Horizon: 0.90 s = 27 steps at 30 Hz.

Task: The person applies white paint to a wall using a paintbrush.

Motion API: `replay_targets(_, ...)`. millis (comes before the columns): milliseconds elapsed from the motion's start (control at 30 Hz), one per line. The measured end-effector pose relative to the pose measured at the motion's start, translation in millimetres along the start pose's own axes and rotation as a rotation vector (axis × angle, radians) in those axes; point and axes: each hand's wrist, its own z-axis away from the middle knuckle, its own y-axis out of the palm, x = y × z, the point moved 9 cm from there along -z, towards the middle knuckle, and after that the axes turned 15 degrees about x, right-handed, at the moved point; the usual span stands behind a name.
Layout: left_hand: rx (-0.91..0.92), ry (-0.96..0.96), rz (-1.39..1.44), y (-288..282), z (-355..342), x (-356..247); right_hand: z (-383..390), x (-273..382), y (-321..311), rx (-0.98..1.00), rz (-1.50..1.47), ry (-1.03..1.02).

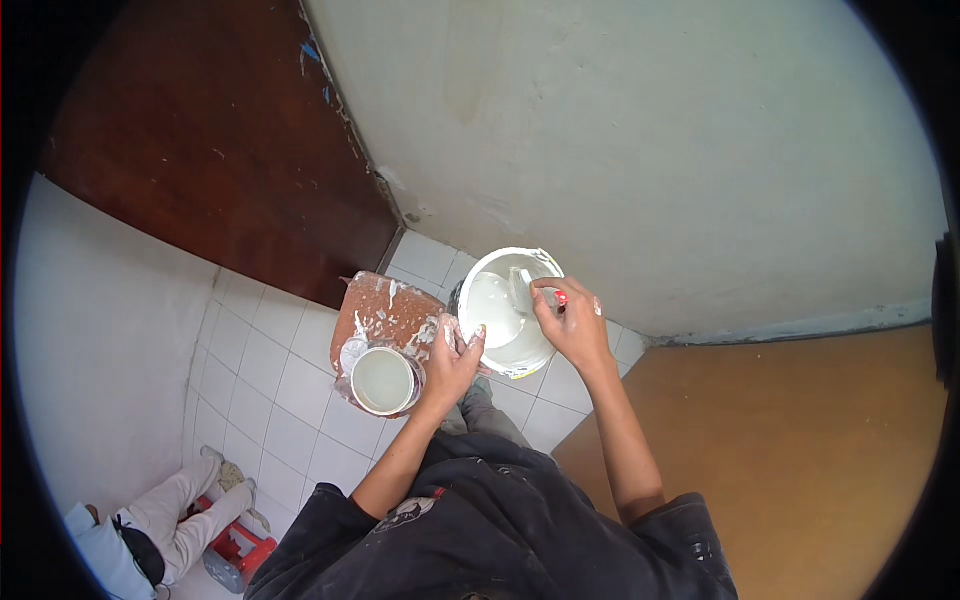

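A white-rimmed bucket (505,362) is tilted in front of me, with white liquid paint (492,303) inside it. My left hand (457,362) grips its left rim, thumb over the edge and fingers smeared with white. Over the right side of the opening, my right hand (575,318) is closed around a red-handled tool (562,298). A pale, flat head seems to extend from it into the bucket; its exact kind is unclear. Left of the bucket, a smaller round tub (384,381) of whitish liquid sits on a paint-splattered reddish-brown seat or stool top (372,303).
A dark brown door (220,130) stands at the upper left, beside a pale wall (650,150). A tan panel (760,440) fills the lower right. White tiles (280,375) cover the floor. At the lower left is another person (165,520) in pale trousers, near a red object (240,545).
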Motion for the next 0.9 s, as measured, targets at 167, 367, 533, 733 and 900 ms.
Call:
replay_targets(167,-0.005,-0.006,0.001,5.0,-1.2,-22.1,16.3,16.5,-5.9,0.003,0.256,-0.079)
replay_targets(367,0.02,0.004,-0.053,9.4,-0.8,-30.1,22.2,29.9,0.2,-0.018,0.36,-0.09)
replay_targets(533,0.057,-0.04,0.046,26.5,-4.0,-37.9,31.5,28.5,-5.0,-0.074,0.428,-0.049)
replay_targets(733,0.078,0.012,0.076,52.1,-24.2,-26.9,32.3,1.1,-21.7,-0.141,0.462,-0.081)
replay_targets(900,0.026,-0.046,-0.005,81.3,-42.0,-18.0,30.7,-32.1,-54.2,-0.136,0.37,-0.122)
